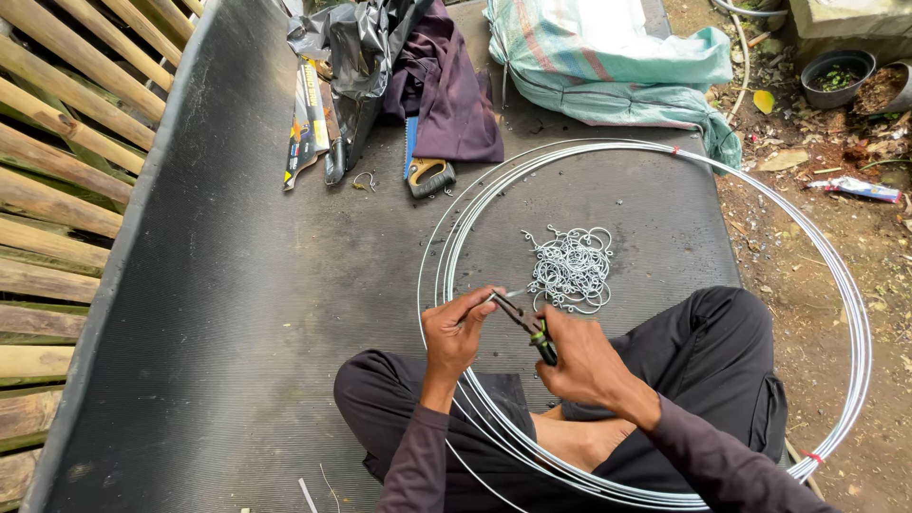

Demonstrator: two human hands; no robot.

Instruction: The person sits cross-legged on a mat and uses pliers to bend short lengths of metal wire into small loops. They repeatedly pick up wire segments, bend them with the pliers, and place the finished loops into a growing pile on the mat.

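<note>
A: Silver steel wire [494,296], a short bright piece of it, sits pinched between the thumb and forefinger of the left hand [454,332]. Its free end goes straight into the nose of the black-handled pliers [524,325].

B: And the right hand [584,366]?

A: Its grip is wrapped tight round the plier handles, fingers fully curled. The two hands nearly touch, just above the crossed legs.

B: How much looks finished?

A: A tangled pile of small bent silver wire hooks [570,268] lies on the black rubber mat [237,285], just beyond the hands. I would judge a fair batch made.

B: What remains?

A: Plenty, by my reckoning. The big round coil of silver wire [860,323] ringing the person looks thick with turns, running from the mat out over the dirt on the right.
</note>
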